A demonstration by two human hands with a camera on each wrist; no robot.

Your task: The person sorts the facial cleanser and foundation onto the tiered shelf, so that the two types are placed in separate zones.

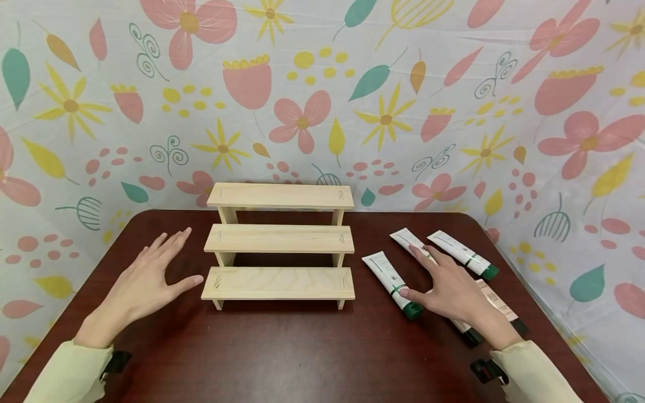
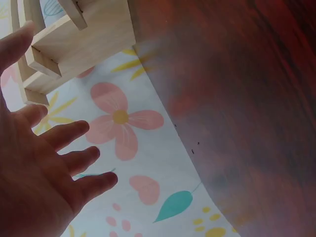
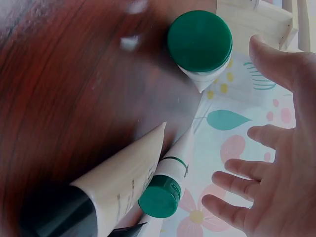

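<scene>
A three-step pale wooden shelf [image 1: 279, 281] stands on the table. Left of it, my left hand [image 1: 143, 282] is held with fingers spread and holds nothing; the left wrist view shows the shelf [image 2: 89, 42] beyond the thumb. Over a group of squeeze tubes on the right, my right hand [image 1: 450, 285] spreads its fingers, with none in its grasp. White tubes with green caps lie at its left [image 1: 385, 272] and right [image 1: 458, 249]; another white tube [image 1: 407, 238] is partly covered by the fingers. Beige tubes with black caps, one a beige tube [image 1: 496, 299], lie partly under the hand and wrist.
The dark reddish-brown table [image 1: 282, 358] reaches back to a flower-patterned cloth [image 1: 322, 112] that hangs behind and at both sides. The shelf's back stands near the table's far edge. Black straps [image 1: 489, 371] circle both wrists.
</scene>
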